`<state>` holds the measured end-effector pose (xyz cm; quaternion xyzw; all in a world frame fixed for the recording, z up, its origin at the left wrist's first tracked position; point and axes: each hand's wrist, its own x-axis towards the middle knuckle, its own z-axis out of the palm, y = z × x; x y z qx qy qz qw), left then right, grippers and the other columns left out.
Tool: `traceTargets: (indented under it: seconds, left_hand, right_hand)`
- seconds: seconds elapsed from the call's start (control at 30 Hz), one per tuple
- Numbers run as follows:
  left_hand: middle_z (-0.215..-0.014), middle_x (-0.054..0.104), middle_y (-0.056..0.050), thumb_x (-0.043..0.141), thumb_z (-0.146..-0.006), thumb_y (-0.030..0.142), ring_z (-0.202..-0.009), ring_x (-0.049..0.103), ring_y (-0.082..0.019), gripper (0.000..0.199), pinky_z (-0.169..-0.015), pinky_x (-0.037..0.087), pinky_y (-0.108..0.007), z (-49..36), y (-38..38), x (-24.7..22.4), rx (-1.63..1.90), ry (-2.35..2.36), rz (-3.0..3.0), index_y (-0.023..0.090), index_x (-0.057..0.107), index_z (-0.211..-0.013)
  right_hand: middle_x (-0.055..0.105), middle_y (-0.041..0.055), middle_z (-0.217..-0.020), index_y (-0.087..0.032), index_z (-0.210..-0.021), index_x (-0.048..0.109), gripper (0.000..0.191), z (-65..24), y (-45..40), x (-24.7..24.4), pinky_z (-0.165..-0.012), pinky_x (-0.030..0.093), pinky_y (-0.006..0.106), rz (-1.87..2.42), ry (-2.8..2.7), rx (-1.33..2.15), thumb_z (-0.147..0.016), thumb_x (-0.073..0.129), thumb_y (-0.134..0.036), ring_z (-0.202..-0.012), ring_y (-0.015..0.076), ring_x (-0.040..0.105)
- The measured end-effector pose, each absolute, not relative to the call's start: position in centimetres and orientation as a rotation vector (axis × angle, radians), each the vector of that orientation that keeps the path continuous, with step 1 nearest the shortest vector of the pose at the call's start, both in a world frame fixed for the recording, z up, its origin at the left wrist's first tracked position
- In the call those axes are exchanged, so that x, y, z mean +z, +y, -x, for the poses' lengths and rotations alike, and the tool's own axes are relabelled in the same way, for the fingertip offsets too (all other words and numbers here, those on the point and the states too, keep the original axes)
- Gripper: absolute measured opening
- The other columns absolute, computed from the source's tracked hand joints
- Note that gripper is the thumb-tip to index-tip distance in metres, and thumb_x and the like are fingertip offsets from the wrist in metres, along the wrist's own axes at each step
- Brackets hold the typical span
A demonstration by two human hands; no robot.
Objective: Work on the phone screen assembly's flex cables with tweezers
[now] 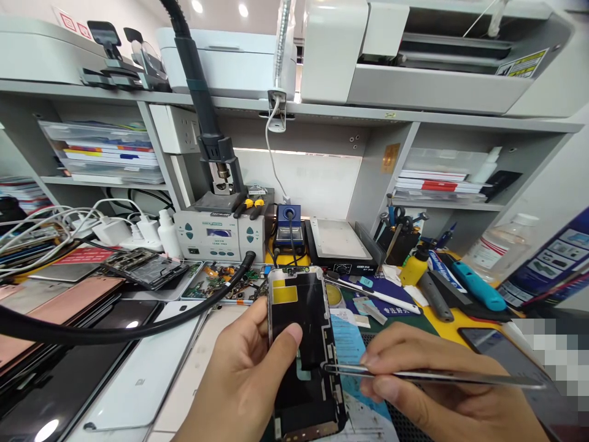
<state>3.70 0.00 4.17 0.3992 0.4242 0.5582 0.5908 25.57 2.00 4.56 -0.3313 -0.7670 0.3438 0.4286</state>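
My left hand (251,359) grips a phone screen assembly (306,319) by its left side, thumb lying across its black back. A yellow patch (284,293) shows near the top of that back, and small metal brackets line the right edge. In my right hand (427,374) is a pair of metal tweezers (442,376), held between thumb and fingers. The tweezer tips point left and meet the right part of the screen assembly, a little below its middle. Whether the tips pinch anything there is too small to tell.
Several phones (138,368) lie at left under a thick black hose (124,334). Behind stand a hot-air rework station (216,236), a soldering iron stand (291,230) and a heating plate (343,239). A yellow bottle (414,265) and a turquoise tool (478,285) are at right.
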Motion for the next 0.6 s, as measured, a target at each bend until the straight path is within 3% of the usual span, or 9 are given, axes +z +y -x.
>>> traceTargets:
  seconds: [0.6]
  left_hand:
    - [-0.114, 0.074, -0.004, 0.067, -0.091, 0.035, -0.104, 0.068, -0.023, 0.037, -0.085, 0.057, -0.030, -3.53, 0.19, 3.62, 1.293, 0.931, -0.933, 0.023, 0.063, -0.126]
  right_hand:
    - [0.075, -0.0018, -0.087, -0.031, -0.092, 0.076, 0.020, -25.49, 2.00, 4.55, -0.068, 0.061, 0.019, 0.832, -1.924, 0.846, -0.084, 0.074, -0.013, -0.079, 0.0157, 0.072]
